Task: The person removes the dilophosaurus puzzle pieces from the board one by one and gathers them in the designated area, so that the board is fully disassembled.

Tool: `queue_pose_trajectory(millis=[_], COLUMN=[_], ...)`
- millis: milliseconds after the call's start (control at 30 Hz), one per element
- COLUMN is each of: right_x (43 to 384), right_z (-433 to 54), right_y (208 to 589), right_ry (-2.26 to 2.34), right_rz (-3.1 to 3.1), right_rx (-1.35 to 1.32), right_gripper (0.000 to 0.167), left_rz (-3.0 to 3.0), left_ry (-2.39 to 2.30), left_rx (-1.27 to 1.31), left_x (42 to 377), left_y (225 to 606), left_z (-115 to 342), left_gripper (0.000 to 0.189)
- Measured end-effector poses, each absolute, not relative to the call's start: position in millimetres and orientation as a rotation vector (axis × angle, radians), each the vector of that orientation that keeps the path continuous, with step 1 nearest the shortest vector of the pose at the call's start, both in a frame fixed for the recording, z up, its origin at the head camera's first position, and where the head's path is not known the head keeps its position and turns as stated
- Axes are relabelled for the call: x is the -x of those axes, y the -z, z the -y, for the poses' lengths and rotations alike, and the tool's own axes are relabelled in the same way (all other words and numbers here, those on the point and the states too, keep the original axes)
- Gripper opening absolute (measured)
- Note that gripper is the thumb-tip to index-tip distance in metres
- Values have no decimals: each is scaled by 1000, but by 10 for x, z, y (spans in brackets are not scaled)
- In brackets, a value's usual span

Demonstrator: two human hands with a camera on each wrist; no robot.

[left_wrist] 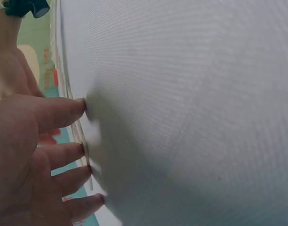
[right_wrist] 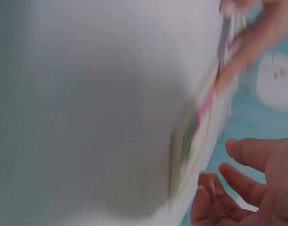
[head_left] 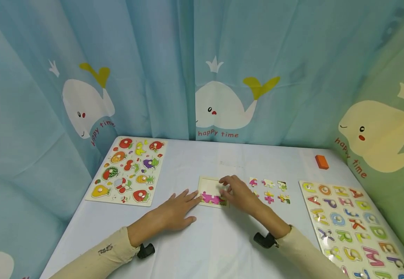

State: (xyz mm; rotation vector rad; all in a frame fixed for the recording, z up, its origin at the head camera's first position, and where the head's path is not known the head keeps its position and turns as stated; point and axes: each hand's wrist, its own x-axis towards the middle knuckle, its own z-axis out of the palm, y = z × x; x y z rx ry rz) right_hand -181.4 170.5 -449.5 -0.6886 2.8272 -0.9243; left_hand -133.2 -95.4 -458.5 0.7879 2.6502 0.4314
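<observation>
A small wooden puzzle tray (head_left: 209, 185) lies mid-table, its near part filled with pink and green jigsaw pieces (head_left: 209, 198) and its far part bare. My left hand (head_left: 178, 212) is spread on the white table, a fingertip right at the tray's left edge; the left wrist view shows its thumb (left_wrist: 61, 112) and fingers apart. Over the tray's right side hovers my right hand (head_left: 241, 196). Its fingers (right_wrist: 245, 183) are bent, with a gap to the thumb and nothing seen between them. Several loose jigsaw pieces (head_left: 269, 197) lie in rows to its right, partly hidden by this hand.
A fruit peg board (head_left: 134, 161) lies at the back left. At the right is a letter board (head_left: 357, 232), with an orange block (head_left: 321, 162) beyond it. A blue curtain (head_left: 160, 69) hangs round the table's far and side edges.
</observation>
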Motion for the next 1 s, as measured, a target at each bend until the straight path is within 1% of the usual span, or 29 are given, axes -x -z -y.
queue_pose_trajectory(millis=[167, 333, 533, 667, 1000], right_x=[1742, 1678, 1639, 1631, 1665], right_z=[-1361, -1208, -1156, -1146, -1166], right_y=[4617, 4681, 4708, 4699, 4658], right_ry=[903, 868, 831, 827, 777], right_rz=[-2779, -2774, -2820, -2810, -2771], right_rx=[848, 959, 984, 942, 935], right_gripper=[39, 46, 41, 39, 38], left_rz=[-2660, -2667, -2654, -2632, -2613], left_ry=[-412, -401, -408, -442, -509], left_rx=[-811, -836, -840, -840, -842], left_x=[1341, 1343, 1356, 1372, 1390], left_y=[4608, 4624, 4616, 4612, 4599], left_z=[957, 960, 998, 1036, 1054], left_gripper=[66, 67, 68, 68, 63])
